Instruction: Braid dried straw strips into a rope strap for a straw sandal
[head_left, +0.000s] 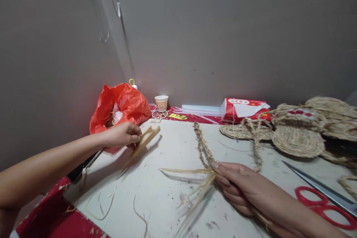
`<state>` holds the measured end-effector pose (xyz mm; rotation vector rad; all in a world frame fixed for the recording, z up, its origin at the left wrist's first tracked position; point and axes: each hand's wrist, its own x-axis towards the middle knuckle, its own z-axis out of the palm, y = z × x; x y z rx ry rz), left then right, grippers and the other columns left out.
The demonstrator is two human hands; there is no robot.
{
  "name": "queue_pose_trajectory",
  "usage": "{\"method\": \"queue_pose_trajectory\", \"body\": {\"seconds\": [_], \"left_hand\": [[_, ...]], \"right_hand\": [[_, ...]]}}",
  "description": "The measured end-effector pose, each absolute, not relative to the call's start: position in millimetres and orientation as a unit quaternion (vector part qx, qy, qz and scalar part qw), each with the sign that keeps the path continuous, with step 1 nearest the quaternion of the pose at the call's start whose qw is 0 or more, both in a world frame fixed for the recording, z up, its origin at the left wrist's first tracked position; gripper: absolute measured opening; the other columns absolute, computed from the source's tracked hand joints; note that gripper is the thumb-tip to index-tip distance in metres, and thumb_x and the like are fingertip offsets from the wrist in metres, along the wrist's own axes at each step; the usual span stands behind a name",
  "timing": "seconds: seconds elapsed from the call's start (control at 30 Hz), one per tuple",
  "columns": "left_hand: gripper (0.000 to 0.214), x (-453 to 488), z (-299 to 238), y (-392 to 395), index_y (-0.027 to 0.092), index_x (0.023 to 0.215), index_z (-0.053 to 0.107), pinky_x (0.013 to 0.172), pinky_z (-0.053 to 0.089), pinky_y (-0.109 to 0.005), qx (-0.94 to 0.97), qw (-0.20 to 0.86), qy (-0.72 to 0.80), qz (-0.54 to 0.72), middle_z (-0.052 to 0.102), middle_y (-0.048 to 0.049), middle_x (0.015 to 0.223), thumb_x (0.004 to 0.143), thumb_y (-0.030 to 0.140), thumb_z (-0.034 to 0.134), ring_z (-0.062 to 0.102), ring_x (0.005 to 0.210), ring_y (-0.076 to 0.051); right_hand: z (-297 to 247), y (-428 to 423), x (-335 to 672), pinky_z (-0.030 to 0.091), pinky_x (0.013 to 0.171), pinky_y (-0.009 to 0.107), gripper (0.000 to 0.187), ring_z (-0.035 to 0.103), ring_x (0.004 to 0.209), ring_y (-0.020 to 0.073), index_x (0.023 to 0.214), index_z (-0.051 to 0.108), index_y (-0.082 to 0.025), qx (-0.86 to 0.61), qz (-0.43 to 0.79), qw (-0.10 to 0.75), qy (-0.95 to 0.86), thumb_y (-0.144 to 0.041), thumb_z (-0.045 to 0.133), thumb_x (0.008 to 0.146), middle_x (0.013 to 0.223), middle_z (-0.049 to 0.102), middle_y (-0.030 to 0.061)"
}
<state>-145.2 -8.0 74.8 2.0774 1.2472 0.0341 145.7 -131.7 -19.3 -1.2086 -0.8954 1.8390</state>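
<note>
At the left, my left hand (125, 135) pinches a few flat, pale straw strips (143, 143) just above the white board, beside the red plastic bag. My right hand (234, 182) is closed on the near end of a braided straw cord (199, 141). That cord runs away from me along the board in a narrow loop. Loose straw ends (185, 171) fan out to the left from under my right thumb. Part of the cord's end is hidden inside the right fingers.
Red-handled scissors (320, 197) lie at the right. Woven straw pieces (298, 141) are piled behind them. A red bag (122, 100), a paper cup (161, 103), plastic straws (200, 109) and a tissue pack (247, 109) line the back of the white board (156, 200). A grey wall stands behind.
</note>
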Motion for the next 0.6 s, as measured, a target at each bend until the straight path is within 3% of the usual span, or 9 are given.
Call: {"method": "queue_pose_trajectory", "body": {"seconds": [0.1, 0.37, 0.47, 0.6], "left_hand": [[0.019, -139, 75, -13, 0.015, 0.075, 0.06, 0.063, 0.045, -0.025, 0.745, 0.494, 0.449, 0.02, 0.059, -0.0007, 0.067, 0.075, 0.034, 0.055, 0.058, 0.062, -0.012], [0.011, -136, 57, -6, 0.016, 0.073, 0.053, 0.056, 0.045, -0.021, 0.677, 0.546, 0.473, 0.138, 0.053, 0.0034, 0.061, 0.066, 0.021, 0.06, 0.05, 0.053, -0.008], [0.017, -135, 55, -8, 0.017, 0.084, 0.055, 0.057, 0.045, -0.024, 0.733, 0.434, 0.515, 0.099, 0.057, 0.0006, 0.069, 0.067, 0.021, 0.056, 0.054, 0.059, -0.012], [0.03, -126, 48, -21, 0.017, 0.103, 0.058, 0.074, 0.044, -0.029, 0.855, 0.108, 0.487, 0.143, 0.062, -0.0096, 0.102, 0.074, 0.024, 0.052, 0.057, 0.087, -0.02]], "right_hand": [[-20, -131, 146, 0.005, 0.037, 0.018, 0.042, 0.012, 0.04, 0.0026, 0.061, 0.033, -0.019, -0.467, 0.717, 0.381, -0.35, -0.05, 0.053, 0.083, 0.05, 0.027, -0.0093], [-17, -128, 145, 0.006, 0.036, 0.017, 0.042, 0.011, 0.039, 0.0022, 0.06, 0.032, -0.019, -0.452, 0.723, 0.389, -0.348, -0.047, 0.055, 0.082, 0.049, 0.025, -0.01], [-16, -130, 146, 0.006, 0.035, 0.016, 0.042, 0.012, 0.039, 0.0017, 0.06, 0.034, -0.019, -0.449, 0.728, 0.394, -0.337, -0.046, 0.058, 0.08, 0.049, 0.026, -0.0098], [-18, -129, 148, 0.005, 0.035, 0.015, 0.043, 0.011, 0.038, 0.0014, 0.06, 0.034, -0.019, -0.425, 0.747, 0.397, -0.322, -0.046, 0.059, 0.08, 0.048, 0.024, -0.0103]]}}
